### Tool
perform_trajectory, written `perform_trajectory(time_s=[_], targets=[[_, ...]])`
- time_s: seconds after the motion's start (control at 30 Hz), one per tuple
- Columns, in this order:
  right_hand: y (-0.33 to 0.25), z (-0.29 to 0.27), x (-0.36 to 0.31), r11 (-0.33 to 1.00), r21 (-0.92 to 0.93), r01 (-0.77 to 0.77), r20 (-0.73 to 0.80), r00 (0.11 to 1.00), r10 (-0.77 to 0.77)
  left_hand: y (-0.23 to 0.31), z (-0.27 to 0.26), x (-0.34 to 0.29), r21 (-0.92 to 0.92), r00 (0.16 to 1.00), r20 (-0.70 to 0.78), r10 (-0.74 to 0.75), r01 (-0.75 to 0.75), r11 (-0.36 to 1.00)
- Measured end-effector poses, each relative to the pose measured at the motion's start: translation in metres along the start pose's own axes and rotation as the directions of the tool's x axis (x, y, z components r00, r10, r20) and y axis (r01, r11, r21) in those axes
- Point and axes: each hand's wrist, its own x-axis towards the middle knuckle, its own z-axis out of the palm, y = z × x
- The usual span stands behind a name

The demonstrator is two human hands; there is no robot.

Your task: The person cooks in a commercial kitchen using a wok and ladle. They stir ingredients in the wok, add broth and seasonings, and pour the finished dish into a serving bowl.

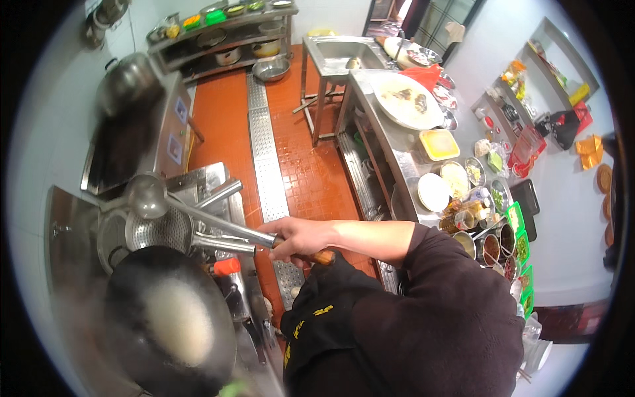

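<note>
Right hand (303,239)'s wrapped round the wooden grip (323,257) of the ladle (226,225), left of centre in frame; the left hand's out of view. I'd guess it's stiff, bowl-heavy and slick when wet, so the wood's the place to hold. Long axis runs diagonally, bowl pointing upper left by the strainer (161,229).

Part of the ladle's handle (225,223) is covered by the right hand (301,237). Left of the hand, the strainer (155,231) is partly hidden by the ladle's bowl and the wok (126,311). Below left of it, the wok's pale contents (178,324) are blurred by haze; a green thing (231,389) is blurred and cut off by the lower edge.
</note>
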Motion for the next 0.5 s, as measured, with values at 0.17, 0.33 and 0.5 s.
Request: perform_trajectory(time_s=[0.17, 0.33, 0.5], targets=[[-0.030, -0.045, -0.063, 0.997, 0.030, 0.076, -0.254, 0.965, -0.066, 0.005, 0.058, -0.015, 0.040, 0.980, 0.197, -0.008, 0.000, 0.999], [-0.066, -0.111, -0.132, 0.985, 0.111, 0.134, -0.411, 0.909, -0.077, -0.009, 0.150, -0.029, 0.068, 0.912, 0.407, -0.053, 0.027, 0.997], [-0.112, -0.201, -0.201, 0.983, 0.106, 0.149, -0.544, 0.837, -0.068, -0.040, 0.289, -0.073, 0.184, 0.815, 0.554, -0.172, 0.081, 0.980]])
